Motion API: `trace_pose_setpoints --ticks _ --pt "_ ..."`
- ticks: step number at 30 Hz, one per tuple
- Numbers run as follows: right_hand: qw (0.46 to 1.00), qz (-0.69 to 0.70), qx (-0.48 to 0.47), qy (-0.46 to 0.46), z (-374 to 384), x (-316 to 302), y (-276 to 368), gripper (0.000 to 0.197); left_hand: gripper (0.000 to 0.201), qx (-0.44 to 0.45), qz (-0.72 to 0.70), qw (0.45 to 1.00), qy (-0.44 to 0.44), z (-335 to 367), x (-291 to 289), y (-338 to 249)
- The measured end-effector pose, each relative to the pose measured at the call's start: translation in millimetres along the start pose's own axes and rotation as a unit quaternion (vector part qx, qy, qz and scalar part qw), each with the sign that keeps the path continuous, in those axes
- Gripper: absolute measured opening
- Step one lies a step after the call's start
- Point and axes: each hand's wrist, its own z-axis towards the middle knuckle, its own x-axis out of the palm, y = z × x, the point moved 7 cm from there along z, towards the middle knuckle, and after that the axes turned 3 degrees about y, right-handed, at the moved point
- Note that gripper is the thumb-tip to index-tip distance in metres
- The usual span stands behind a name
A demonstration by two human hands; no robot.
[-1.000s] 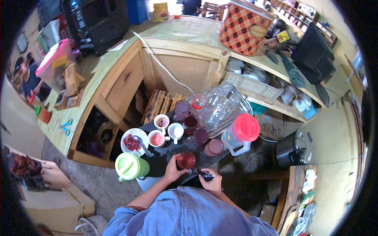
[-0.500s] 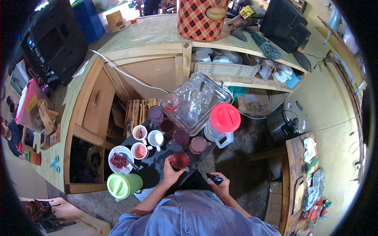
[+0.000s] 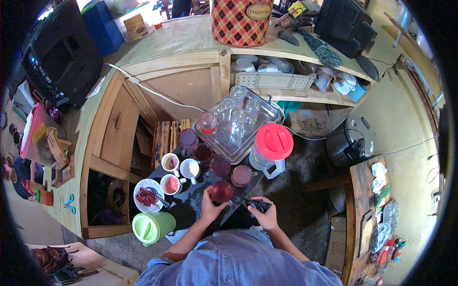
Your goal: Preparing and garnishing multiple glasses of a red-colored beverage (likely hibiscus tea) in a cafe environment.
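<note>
My left hand [image 3: 209,208] is closed around a glass mug [image 3: 222,191] of dark red drink at the near edge of the black tabletop [image 3: 191,204]. To its right, my right hand [image 3: 268,219] grips a small black object [image 3: 258,205] whose kind I cannot make out. Beyond the held mug stand several glass mugs of purple and red drink, the nearest being a pinkish one [image 3: 242,176] and a purple one [image 3: 220,166]. On the left are a white cup [image 3: 190,168], a cup with pink contents [image 3: 170,184] and another pale cup [image 3: 170,162].
A metal tray [image 3: 261,134] carries several upturned glasses. Beside it stands a clear pitcher with a red lid [image 3: 274,142]. A white bowl [image 3: 138,200] with dark red contents and a spoon sits left, near a green lidded pitcher [image 3: 153,227]. A wooden counter [image 3: 181,43] wraps around behind.
My right hand has moved up and leftward with the black object, closer to the mug. My left hand stays on the mug. The whole view has shifted slightly.
</note>
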Motion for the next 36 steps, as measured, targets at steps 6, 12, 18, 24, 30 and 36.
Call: trace_pose_setpoints --ticks 6,12,18,24,30,36 --pt "0.98 -0.134 -0.102 0.104 30.3 24.2 60.2 0.028 0.087 0.049 0.045 0.996 0.067 8.4 -8.5 -16.5" --pt "0.95 -0.233 -0.105 0.177 46.2 32.8 67.4 0.029 0.091 -0.004 -0.015 0.969 0.246 20.6 -14.6 -19.2" --pt "0.937 -0.273 -0.139 0.167 55.7 41.1 58.4 0.03 0.093 -0.046 -0.067 0.934 0.348 18.8 -11.7 3.4" --pt "0.92 -0.312 -0.161 0.175 63.5 50.5 57.0 0.031 0.093 -0.066 -0.108 0.919 0.373 17.8 -9.8 3.8" --pt "0.901 -0.365 -0.157 0.174 67.6 56.9 54.7 0.033 0.095 -0.07 -0.089 0.922 0.371 18.9 -11.6 -4.2" --pt "0.888 -0.391 -0.163 0.177 66.0 63.4 56.9 0.034 0.097 -0.07 -0.081 0.92 0.378 18.0 -12.6 -6.5"
